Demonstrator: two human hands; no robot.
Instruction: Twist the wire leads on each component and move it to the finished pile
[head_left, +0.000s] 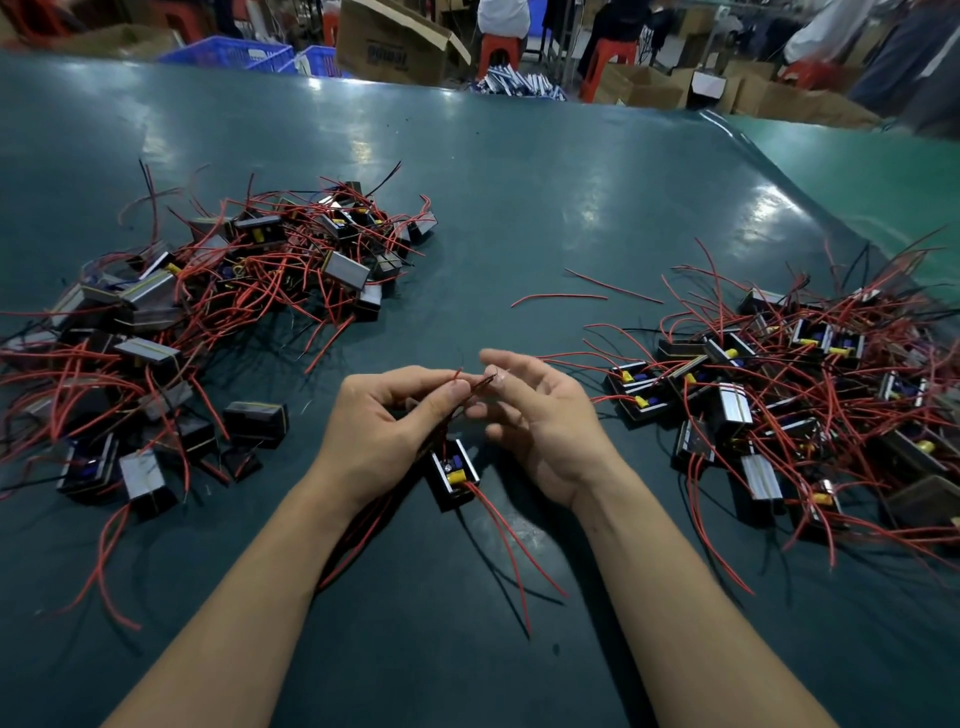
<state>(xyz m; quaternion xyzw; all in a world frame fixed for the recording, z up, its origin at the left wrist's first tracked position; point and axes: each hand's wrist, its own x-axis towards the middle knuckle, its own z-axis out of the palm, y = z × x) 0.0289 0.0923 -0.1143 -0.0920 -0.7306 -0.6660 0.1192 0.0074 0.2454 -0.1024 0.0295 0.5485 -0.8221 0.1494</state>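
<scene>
A small black component (453, 475) with a yellow part inside hangs below my hands, over the dark green table (519, 208). Red leads (511, 540) trail from it toward me. My left hand (387, 431) pinches the upper red and black leads (467, 389) between thumb and forefinger. My right hand (540, 415) is just to the right, fingers spread, its fingertips touching the bare wire ends. One heap of the same components with red wires (223, 291) lies at the left, another (789, 384) at the right.
Two loose red wires (587, 291) lie on the table beyond my hands. The table's right edge (810, 208) runs diagonally past the right heap. Cardboard boxes (395, 41), blue crates (244, 54) and red stools (605, 60) stand behind the far edge, with people there.
</scene>
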